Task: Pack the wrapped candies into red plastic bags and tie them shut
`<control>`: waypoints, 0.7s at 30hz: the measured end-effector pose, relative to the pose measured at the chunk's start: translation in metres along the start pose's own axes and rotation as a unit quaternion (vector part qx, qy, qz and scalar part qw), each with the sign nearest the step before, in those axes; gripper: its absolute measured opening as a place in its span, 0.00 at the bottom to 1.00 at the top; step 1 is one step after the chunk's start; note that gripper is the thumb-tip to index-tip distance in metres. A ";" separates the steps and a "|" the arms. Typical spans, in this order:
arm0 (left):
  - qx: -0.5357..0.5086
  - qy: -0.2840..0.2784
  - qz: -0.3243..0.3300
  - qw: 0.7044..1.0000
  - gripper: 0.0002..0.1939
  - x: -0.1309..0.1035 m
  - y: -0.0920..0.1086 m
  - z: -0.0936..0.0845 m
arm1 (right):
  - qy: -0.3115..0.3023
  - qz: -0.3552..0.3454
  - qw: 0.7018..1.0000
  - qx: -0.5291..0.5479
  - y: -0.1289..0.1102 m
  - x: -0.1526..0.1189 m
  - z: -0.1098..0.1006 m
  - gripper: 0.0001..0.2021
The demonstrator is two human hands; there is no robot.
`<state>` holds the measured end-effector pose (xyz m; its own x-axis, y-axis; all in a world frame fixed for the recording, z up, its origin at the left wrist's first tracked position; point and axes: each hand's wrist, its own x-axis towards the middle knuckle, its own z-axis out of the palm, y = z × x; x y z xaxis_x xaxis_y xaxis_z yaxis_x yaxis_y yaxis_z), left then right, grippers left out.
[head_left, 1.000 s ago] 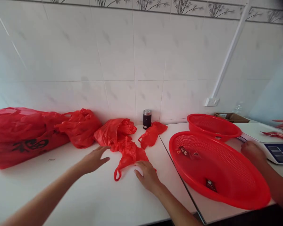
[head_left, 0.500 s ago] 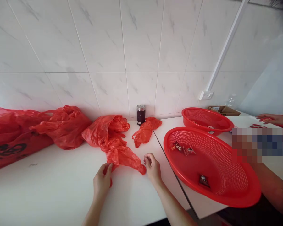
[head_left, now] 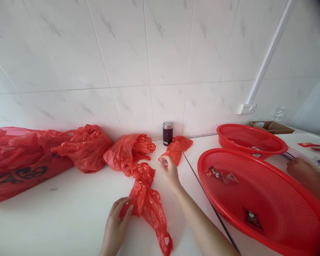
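Note:
A crumpled red plastic bag (head_left: pixel 146 199) lies stretched over the white table toward me. Its left edge is between the thumb and fingers of my left hand (head_left: pixel 116 222). Beyond it and to the right, my right hand (head_left: pixel 171 174) is at the near-left end of a smaller crumpled red plastic bag (head_left: pixel 182 143). The fingers of that hand are curled into a pinch; whether they have caught the film I cannot tell. Touching the far end of the stretched bag is a bundle of red plastic bags (head_left: pixel 122 153).
More red bags (head_left: pixel 88 153) and a big printed red bag (head_left: pixel 24 174) line the wall on the left. A dark tumbler (head_left: pixel 168 134) stands at the wall. On the right are two red baskets (head_left: pixel 202 167) with small wrapped packets, a cardboard box (head_left: pixel 282 128) and another person's arm (head_left: pixel 306 177).
The stretched bag's loose end has swung down toward me. My right hand has gone from beside it forward to the smaller bag. The other person's raised hand has left view.

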<state>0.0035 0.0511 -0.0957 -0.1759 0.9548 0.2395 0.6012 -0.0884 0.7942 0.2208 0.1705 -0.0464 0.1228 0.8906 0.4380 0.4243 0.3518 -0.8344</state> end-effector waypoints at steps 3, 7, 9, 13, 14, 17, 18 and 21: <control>-0.006 0.031 0.005 0.999 0.21 0.035 0.006 -0.004 | -0.023 -0.022 0.999 -0.042 -0.007 0.051 0.029 0.14; 0.074 0.160 0.020 0.984 0.23 0.114 0.007 -0.018 | -0.070 -0.038 0.990 -0.117 -0.002 0.105 0.067 0.25; 0.118 0.186 0.039 0.975 0.24 0.158 0.004 -0.026 | -0.097 -0.039 0.983 -0.149 0.005 0.127 0.082 0.34; 0.183 0.161 0.063 0.968 0.27 0.229 -0.001 -0.038 | -0.148 -0.043 0.969 -0.192 0.019 0.162 0.106 0.47; 0.197 0.150 0.068 0.966 0.27 0.242 -0.002 -0.040 | -0.161 -0.047 0.966 -0.199 0.022 0.168 0.111 0.48; 0.220 0.113 0.070 0.967 0.28 0.273 -0.005 -0.042 | -0.203 -0.061 0.954 -0.210 0.033 0.177 0.124 0.48; 0.222 0.096 0.063 0.968 0.28 0.282 -0.007 -0.042 | -0.214 -0.065 0.951 -0.213 0.038 0.176 0.127 0.45; 0.225 0.043 0.013 0.973 0.33 0.301 -0.014 -0.038 | -0.223 -0.065 0.947 -0.221 0.051 0.166 0.129 0.30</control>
<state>-0.0877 0.3292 -0.0138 -0.2103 0.9246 0.3175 0.8830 0.0402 0.4676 0.1471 0.3735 -0.0598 -0.3051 0.9162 0.2599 0.7565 0.3989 -0.5183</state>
